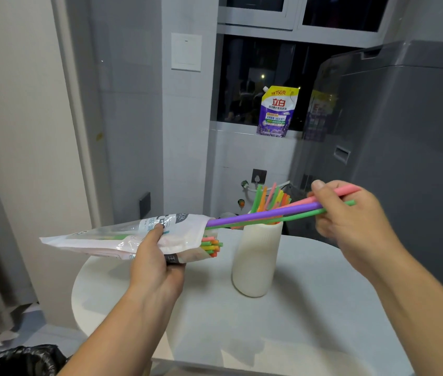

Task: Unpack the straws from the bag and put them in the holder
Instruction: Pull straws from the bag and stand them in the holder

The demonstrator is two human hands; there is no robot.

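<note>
My left hand grips a clear and white plastic straw bag, held level above the table with its open mouth to the right. Several coloured straw ends stick out of the mouth. My right hand pinches three straws, purple, pink and green, whose far ends are still inside the bag. They cross just above the white ribbed holder, which stands upright on the table. Several green, orange, pink and yellow straws stand in it.
The round white table carries only the holder. A grey washing machine stands at the right. A purple detergent pouch sits on the window sill behind. A black bin bag lies at the lower left.
</note>
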